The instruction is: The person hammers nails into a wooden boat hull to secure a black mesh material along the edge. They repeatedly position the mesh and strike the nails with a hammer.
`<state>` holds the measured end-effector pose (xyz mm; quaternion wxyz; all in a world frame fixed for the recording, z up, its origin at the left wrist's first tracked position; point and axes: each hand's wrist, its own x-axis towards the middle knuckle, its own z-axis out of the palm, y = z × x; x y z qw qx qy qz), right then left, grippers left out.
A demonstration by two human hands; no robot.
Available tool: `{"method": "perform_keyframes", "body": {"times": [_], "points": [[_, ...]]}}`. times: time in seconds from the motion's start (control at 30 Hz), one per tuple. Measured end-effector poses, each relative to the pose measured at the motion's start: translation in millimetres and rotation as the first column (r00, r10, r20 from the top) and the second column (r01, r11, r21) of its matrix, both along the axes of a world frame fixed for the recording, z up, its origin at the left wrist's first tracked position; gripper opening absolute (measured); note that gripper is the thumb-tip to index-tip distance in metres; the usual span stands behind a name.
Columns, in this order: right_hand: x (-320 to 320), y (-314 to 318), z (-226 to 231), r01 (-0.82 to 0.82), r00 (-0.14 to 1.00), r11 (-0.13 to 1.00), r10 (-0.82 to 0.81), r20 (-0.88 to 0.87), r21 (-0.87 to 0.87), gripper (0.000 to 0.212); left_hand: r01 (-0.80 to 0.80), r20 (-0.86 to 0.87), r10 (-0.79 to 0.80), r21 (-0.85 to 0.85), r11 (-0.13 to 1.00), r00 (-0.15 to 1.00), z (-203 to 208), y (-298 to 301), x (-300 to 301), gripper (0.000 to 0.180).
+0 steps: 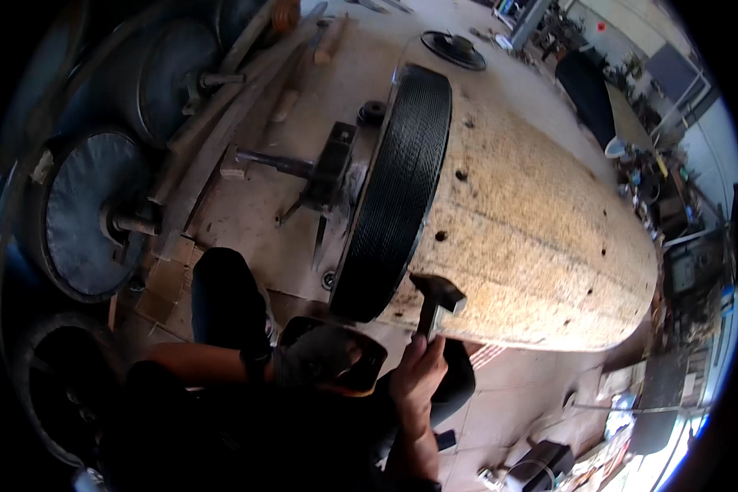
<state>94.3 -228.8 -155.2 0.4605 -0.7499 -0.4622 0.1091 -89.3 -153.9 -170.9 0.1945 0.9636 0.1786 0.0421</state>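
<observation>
One dark metal hammer (436, 298) sits in our tightly curled right hand (418, 373), long axis running away from us, head foremost by the near edge of a tan, black-banded, barrel-shaped drum (525, 213); how our shadowed left hand (316, 357) grips, we cannot tell.

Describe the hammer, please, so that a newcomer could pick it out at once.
Find the big tan, speckled drum with a black ribbed band at its left end. At its lower edge, near that band, the right hand grips the hammer. Its dark, blocky metal head stands out against the pale surface.
</observation>
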Motion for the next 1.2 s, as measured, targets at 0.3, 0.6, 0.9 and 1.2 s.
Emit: {"method": "perform_keyframes", "body": {"times": [0.3, 0.6, 0.9, 1.2], "points": [[-4, 12, -4, 0.057, 0.998, 0.997, -0.058, 0.023, 0.045, 0.028, 0.144, -0.054, -0.137, 0.156, 0.977, 0.989, -57, -16, 2, 0.021], [-9, 13, -11, 0.066, 0.990, 0.996, -0.059, 0.129, -0.057, 0.023, 0.014, 0.010, -0.017, 0.246, 0.969, 1.000, -85, -37, 5, 0.021], [-12, 7, 4, 0.067, 0.950, 0.982, -0.117, 0.289, 0.176, 0.017, 0.045, -0.232, 0.025, 0.290, 0.956, 0.972, -60, -28, 7, 0.027], [0, 3, -7, -0.056, 0.959, 0.864, -0.093, 0.268, 0.500, 0.025, 0.058, 0.030, -0.060, 0.061, 0.996, 0.998, -27, -8, 1, 0.026]]}}
